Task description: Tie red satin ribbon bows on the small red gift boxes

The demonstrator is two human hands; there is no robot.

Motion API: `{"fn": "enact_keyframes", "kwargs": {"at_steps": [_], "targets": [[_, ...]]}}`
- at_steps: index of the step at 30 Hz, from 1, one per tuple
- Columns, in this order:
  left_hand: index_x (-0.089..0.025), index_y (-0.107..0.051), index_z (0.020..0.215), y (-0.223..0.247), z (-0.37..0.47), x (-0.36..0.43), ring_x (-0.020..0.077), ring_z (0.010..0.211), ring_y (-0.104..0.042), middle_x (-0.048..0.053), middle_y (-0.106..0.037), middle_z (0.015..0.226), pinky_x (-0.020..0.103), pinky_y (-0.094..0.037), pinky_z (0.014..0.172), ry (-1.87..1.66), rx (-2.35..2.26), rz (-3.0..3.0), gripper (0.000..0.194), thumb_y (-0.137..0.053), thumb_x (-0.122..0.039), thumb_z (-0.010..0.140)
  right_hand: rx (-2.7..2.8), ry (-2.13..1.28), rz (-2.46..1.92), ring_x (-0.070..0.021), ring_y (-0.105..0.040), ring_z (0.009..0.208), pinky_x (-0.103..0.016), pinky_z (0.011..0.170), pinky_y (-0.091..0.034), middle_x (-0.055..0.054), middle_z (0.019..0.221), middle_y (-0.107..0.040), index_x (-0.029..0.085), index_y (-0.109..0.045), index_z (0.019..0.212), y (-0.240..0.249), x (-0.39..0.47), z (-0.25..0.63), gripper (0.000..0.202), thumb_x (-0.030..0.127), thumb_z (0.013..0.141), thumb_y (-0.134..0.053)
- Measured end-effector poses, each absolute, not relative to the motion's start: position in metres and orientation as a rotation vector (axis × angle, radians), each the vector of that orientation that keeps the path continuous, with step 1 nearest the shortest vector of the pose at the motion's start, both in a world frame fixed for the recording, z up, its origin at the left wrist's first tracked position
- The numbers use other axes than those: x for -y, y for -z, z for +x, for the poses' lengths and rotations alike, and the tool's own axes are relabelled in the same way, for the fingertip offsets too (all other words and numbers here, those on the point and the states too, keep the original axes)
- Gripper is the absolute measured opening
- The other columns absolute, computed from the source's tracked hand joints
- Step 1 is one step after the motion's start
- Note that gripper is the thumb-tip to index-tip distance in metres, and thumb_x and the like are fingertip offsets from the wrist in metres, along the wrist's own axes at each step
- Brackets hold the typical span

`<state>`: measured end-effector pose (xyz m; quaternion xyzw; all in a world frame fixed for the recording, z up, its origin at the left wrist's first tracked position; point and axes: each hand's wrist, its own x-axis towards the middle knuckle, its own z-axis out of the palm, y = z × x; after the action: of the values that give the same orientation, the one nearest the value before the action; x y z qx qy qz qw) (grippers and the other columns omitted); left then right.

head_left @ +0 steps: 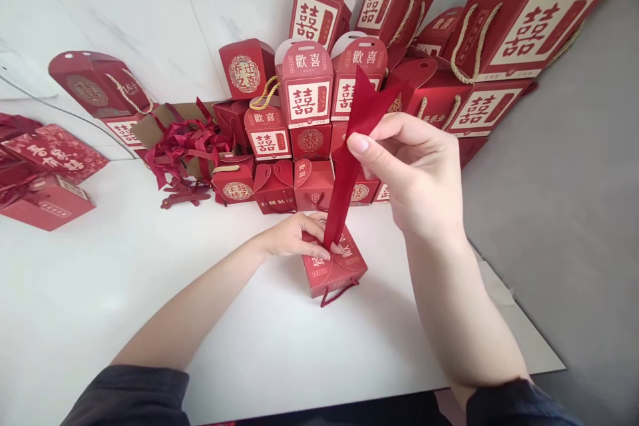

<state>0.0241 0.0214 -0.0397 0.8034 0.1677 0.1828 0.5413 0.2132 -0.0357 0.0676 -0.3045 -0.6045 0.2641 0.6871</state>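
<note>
A small red gift box (pixel 344 274) with pale lettering and a dark red cord handle rests on the white table. My left hand (pixel 299 236) lies on top of it, its fingers at the lower end of a dark red ribbon (pixel 343 196). The ribbon rises from the box top, pulled upright. High above the box, my right hand (pixel 399 160) pinches the ribbon near its upper end between thumb and fingers. Two pointed tails of ribbon stick out beyond that pinch.
Red gift boxes (pixel 308 96) stand stacked along the back wall. An open cardboard box (pixel 162 121) full of red ribbons is at the back left. Red bags and a box (pixel 47 203) lie at the far left. A grey wall bounds the white table (pixel 259 353) at right.
</note>
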Motion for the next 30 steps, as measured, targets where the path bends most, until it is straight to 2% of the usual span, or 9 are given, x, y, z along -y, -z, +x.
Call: {"fn": "enact_keyframes", "kwargs": {"at_steps": [3, 6, 10, 12, 14, 20, 26, 30], "targets": [[-0.025, -0.08, 0.096, 0.041, 0.026, -0.02, 0.0266, 0.128, -0.051, 0.009, -0.075, 0.108, 0.04, -0.04, 0.109, -0.456, -0.411, 1.911, 0.018, -0.074, -0.031, 0.08, 1.348, -0.623, -0.713, -0.0093, -0.055, 0.05, -0.023, 0.044, -0.041, 0.004, 0.062, -0.056, 0.021, -0.061, 0.073, -0.066, 0.033, 0.214, 0.023, 0.038, 0.082, -0.073], [-0.024, -0.08, 0.095, 0.041, 0.027, -0.018, 0.0255, 0.128, -0.051, 0.009, -0.076, 0.106, 0.039, -0.04, 0.109, -0.462, -0.443, 1.906, 0.018, -0.074, -0.032, 0.08, 1.306, -0.678, -0.779, -0.0102, -0.057, 0.05, -0.022, 0.043, -0.042, 0.003, 0.064, -0.059, 0.021, -0.062, 0.081, -0.056, 0.021, 0.218, 0.027, 0.046, 0.082, -0.07], [-0.022, -0.08, 0.092, 0.044, 0.028, -0.018, 0.0239, 0.124, -0.054, 0.009, -0.076, 0.103, 0.037, -0.04, 0.11, -0.483, -0.46, 1.89, 0.019, -0.076, -0.034, 0.077, 1.427, -0.73, -1.074, -0.0132, -0.063, 0.067, -0.024, 0.054, -0.049, -0.002, 0.092, -0.07, 0.021, -0.064, 0.107, -0.029, 0.011, 0.235, 0.037, 0.049, 0.082, -0.066], [-0.021, -0.08, 0.09, 0.045, 0.027, -0.019, 0.0234, 0.122, -0.055, 0.009, -0.077, 0.099, 0.036, -0.042, 0.107, -0.478, -0.456, 1.899, 0.019, -0.076, -0.035, 0.077, 1.661, -0.719, -1.372, -0.0153, -0.061, 0.067, -0.028, 0.06, -0.047, -0.003, 0.083, -0.07, 0.019, -0.071, 0.09, -0.016, 0.019, 0.245, 0.032, 0.049, 0.088, -0.058], [-0.02, -0.081, 0.085, 0.045, 0.027, -0.02, 0.0235, 0.122, -0.054, 0.01, -0.077, 0.096, 0.036, -0.043, 0.105, -0.472, -0.444, 1.914, 0.018, -0.075, -0.036, 0.078, 1.833, -0.8, -1.528, -0.0172, -0.06, 0.067, -0.03, 0.063, -0.045, -0.003, 0.074, -0.068, 0.019, -0.072, 0.076, -0.004, 0.033, 0.251, 0.039, 0.047, 0.092, -0.049], [-0.019, -0.08, 0.085, 0.045, 0.028, -0.023, 0.0234, 0.114, -0.059, 0.008, -0.078, 0.092, 0.039, -0.039, 0.108, -0.465, -0.424, 1.973, 0.017, -0.074, -0.034, 0.079, 1.88, -0.977, -1.312, -0.0185, -0.058, 0.091, -0.031, 0.077, -0.044, -0.005, 0.102, -0.064, 0.023, -0.072, 0.092, 0.022, 0.06, 0.24, 0.018, 0.032, 0.087, -0.058], [-0.02, -0.081, 0.084, 0.047, 0.028, -0.023, 0.0232, 0.115, -0.058, 0.005, -0.077, 0.092, 0.037, -0.041, 0.106, -0.482, -0.47, 1.967, 0.015, -0.076, -0.033, 0.077, 1.657, -0.911, -1.274, -0.0193, -0.055, 0.094, -0.034, 0.09, -0.043, -0.004, 0.094, -0.059, 0.022, -0.071, 0.092, 0.034, 0.057, 0.221, 0.016, 0.023, 0.08, -0.06], [-0.02, -0.08, 0.082, 0.049, 0.028, -0.022, 0.0241, 0.118, -0.058, 0.007, -0.073, 0.105, 0.036, -0.045, 0.103, -0.499, -0.488, 1.922, 0.016, -0.076, -0.034, 0.076, 1.658, -0.92, -1.174, -0.02, -0.055, 0.103, -0.035, 0.096, -0.041, -0.005, 0.105, -0.061, 0.023, -0.072, 0.091, 0.031, 0.061, 0.213, 0.02, 0.017, 0.078, -0.058]]}}
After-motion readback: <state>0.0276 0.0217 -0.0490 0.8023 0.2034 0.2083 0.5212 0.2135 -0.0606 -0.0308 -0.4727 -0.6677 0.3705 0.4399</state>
